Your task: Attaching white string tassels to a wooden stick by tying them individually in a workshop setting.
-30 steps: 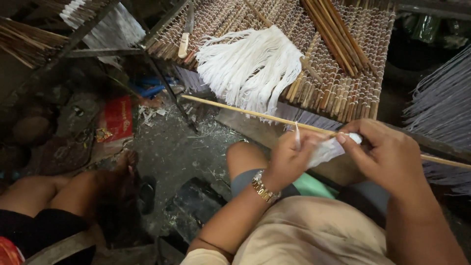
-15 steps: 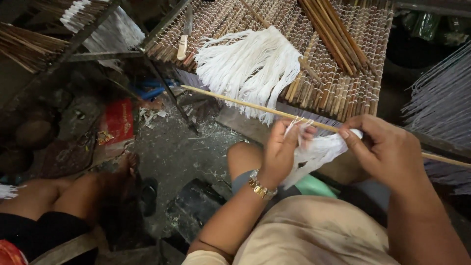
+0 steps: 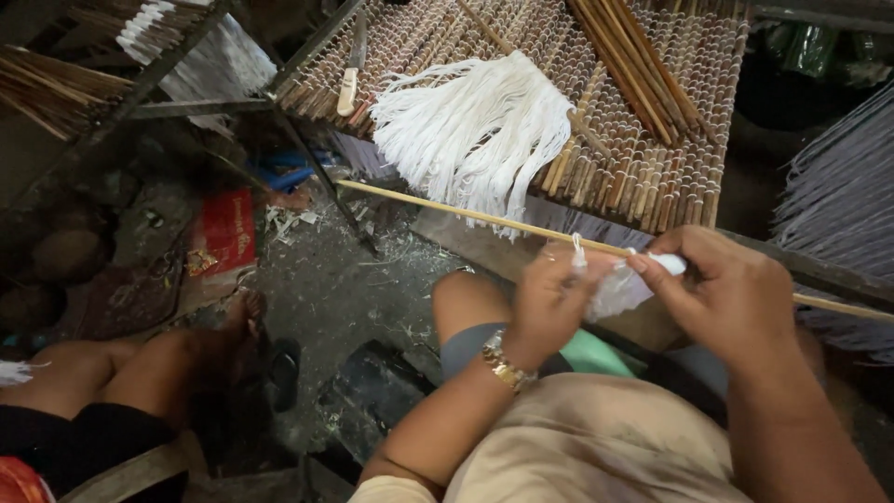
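Note:
My left hand, with a gold watch on its wrist, pinches white thread against a long thin bamboo stick. My right hand grips the same bunch of white thread and the stick from the right side. The stick runs from the upper left across to the right edge, passing between both hands. A thick bundle of white threads lies on the woven bamboo mat just beyond my hands.
Brown sticks and a pale-handled knife lie on the mat. Another person's legs rest at the lower left on the dirty floor by a red packet. Grey strands hang at the right.
Both hands have stayed on the stick, and the thread has been worked tighter between the fingers. The stick's left end has dipped slightly lower.

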